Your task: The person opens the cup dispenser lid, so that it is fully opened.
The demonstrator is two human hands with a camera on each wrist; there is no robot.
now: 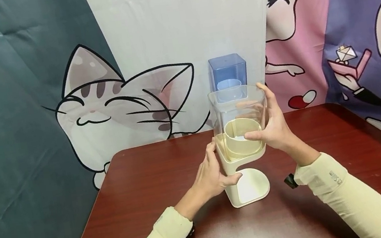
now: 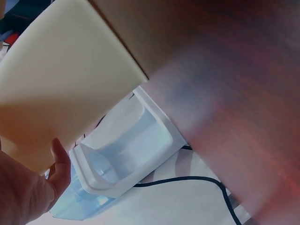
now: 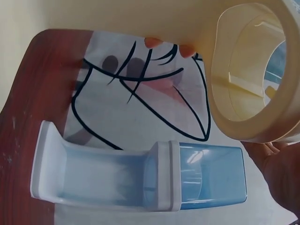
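Both hands are on a cream dispenser with a clear upper tank, standing upright on the table. Its C-shaped stand has a flat rounded base, and a cream ring sits at the bottom of the tank. My left hand grips the left side of the stand, thumb at the front. On the right, my right hand holds the tank, its thumb across the front and its other fingers behind, seen through the clear wall. In the right wrist view, the ring-shaped opening shows from below.
Behind stands a second dispenser with a blue tank and a white stand. A black cord runs near it in the left wrist view. Beneath is a red-brown table, with a cartoon-printed curtain along its back.
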